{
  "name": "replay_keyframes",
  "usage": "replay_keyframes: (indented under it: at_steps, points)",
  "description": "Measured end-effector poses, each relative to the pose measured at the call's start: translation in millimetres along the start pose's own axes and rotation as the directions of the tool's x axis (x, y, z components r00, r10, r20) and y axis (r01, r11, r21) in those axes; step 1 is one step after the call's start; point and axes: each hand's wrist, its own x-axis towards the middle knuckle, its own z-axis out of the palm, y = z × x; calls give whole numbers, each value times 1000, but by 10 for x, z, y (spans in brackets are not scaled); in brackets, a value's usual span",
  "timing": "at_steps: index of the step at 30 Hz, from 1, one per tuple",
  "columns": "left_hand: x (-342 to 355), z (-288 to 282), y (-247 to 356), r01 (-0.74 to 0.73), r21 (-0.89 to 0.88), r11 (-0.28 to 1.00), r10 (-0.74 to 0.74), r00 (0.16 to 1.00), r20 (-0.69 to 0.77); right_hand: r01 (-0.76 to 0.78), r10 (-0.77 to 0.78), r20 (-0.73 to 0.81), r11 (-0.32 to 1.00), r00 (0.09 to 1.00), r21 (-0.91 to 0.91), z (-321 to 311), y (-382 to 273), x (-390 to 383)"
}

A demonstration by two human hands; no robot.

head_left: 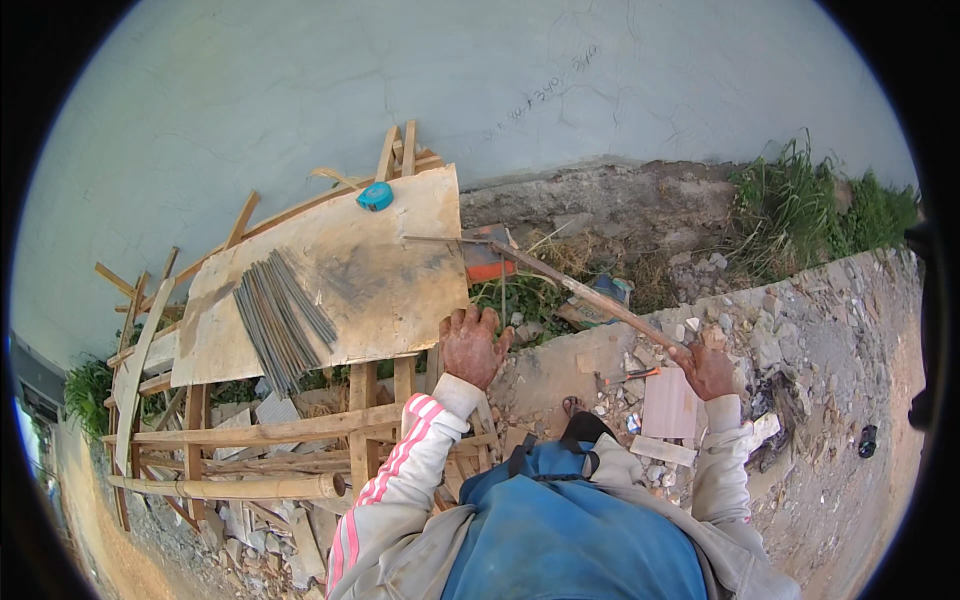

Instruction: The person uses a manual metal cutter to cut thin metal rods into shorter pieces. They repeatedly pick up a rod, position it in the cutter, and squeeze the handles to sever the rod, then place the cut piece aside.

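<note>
My right hand (706,371) is closed around the near end of a long brown bar (610,305). The bar runs up and left to the board's right edge. A thin metal rod (432,239) lies on the board near its far end, and another thin length (503,285) points down beside it. My left hand (474,346) rests at the near right corner of the stained wooden board (400,290), its fingers apart. Several cut steel rods (280,315) lie bunched on the board. Behind them sits a turquoise tape measure (375,196).
Timber posts and rails (280,425) support the board on the left. A pale wall (600,90) rises behind, with weeds (800,205) at its foot. Rubble covers the ground, where an orange-handled tool (630,376) lies by a wooden panel (670,404).
</note>
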Motion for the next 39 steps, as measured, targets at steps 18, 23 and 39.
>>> replay_keyframes:
  at_steps: [18,23,39]
  points:
    - [3,8,-653,-86,-172,981,99,993,70,-14,14,-6,991,1000,134,-89,-710,-954]
    - [7,27,-571,-119,-236,965,129,991,26,58,-187,259,898,948,437,-352,-414,-706]
    - [38,17,-1066,-112,-287,951,135,989,60,-48,35,36,903,999,428,-93,-1406,-1593]
